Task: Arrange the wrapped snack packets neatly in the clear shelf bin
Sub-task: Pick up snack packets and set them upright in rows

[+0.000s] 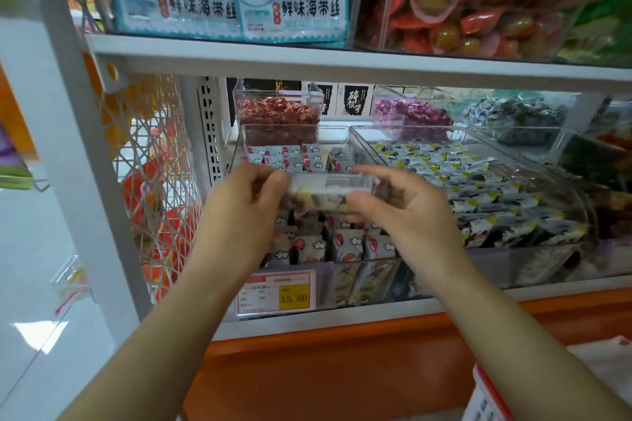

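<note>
- The snack packet (328,190) is held between both hands above the middle of the clear bin (345,142), its ends inside the two grips.
- The left hand (244,205) curls round the packet's left end; the right hand (405,212) pinches the right end between thumb and forefinger.
- The packet lies level, its long axis running left to right across the bin.
- Its wrapper is blurred; only pale and dark lumps show through.
- White packets (316,246) fill the bin below, partly hidden by the hands.
- A price tag (277,290) covers the bin's lower front; only "15.80" is readable.
</note>
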The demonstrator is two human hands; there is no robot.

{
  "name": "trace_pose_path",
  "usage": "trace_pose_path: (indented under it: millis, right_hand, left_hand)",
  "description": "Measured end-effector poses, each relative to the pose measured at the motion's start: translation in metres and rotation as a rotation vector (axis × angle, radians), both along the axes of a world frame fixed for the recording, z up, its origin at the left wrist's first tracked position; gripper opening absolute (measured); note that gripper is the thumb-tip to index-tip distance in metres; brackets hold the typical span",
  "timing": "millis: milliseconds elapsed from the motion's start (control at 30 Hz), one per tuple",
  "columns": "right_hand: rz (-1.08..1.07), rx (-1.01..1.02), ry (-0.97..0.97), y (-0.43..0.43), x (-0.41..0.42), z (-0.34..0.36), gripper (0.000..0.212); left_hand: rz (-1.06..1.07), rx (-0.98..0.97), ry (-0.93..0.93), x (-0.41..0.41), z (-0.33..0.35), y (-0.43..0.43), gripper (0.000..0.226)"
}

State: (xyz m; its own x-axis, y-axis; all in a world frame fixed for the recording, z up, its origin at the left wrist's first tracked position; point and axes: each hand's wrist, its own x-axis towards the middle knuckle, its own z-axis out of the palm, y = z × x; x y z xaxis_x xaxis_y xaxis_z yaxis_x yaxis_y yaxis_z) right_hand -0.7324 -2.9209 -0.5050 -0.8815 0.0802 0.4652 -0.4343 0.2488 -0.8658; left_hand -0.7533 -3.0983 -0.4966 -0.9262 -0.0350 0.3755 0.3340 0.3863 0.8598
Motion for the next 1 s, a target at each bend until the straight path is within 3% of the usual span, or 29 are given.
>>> trace_pose_path:
  millis: [67, 167, 233, 300, 467, 600, 700, 833, 1000]
  right_hand:
    - [-0.120, -0.079, 0.051, 0.001, -0.009, 0.006, 0.025]
    - [-0.217, -0.105, 0.087, -0.001, -0.027, 0.017, 0.022]
    - [-0.218, 0.027, 0.098, -0.009, -0.043, 0.021, 0.021]
    - [-0.191, 0.175, 0.108, -0.021, -0.060, 0.023, 0.023]
    - [-0.179, 0.619, 0.148, -0.043, -0.100, 0.032, 0.028]
    - [-0.102, 0.928, 0.058, -0.055, -0.118, 0.035, 0.036]
    - [0.002, 0.971, 0.008, -0.064, -0.122, 0.028, 0.028]
    - [0.133, 1.118, -0.036, -0.067, -0.127, 0.017, 0.020]
    - [0.010, 0.829, -0.042, -0.063, -0.148, 0.026, 0.015]
  left_hand:
    - [0.082, -0.209, 0.092, -0.008, -0.001, -0.001, 0.031]
    - [0.017, -0.653, 0.085, -0.013, -0.008, 0.004, 0.051]
    - [-0.044, -0.946, 0.011, -0.013, -0.016, 0.008, 0.066]
    - [-0.080, -1.078, -0.075, -0.012, -0.019, 0.009, 0.077]
    - [-0.098, -1.085, -0.078, -0.007, -0.014, 0.007, 0.079]
    - [0.006, -1.200, 0.084, -0.002, -0.007, 0.002, 0.073]
    - [0.133, -1.275, 0.165, -0.001, -0.004, -0.011, 0.070]
    - [0.155, -1.322, 0.016, -0.002, -0.010, -0.028, 0.074]
    - [0.093, -1.253, -0.014, -0.004, -0.013, -0.032, 0.073]
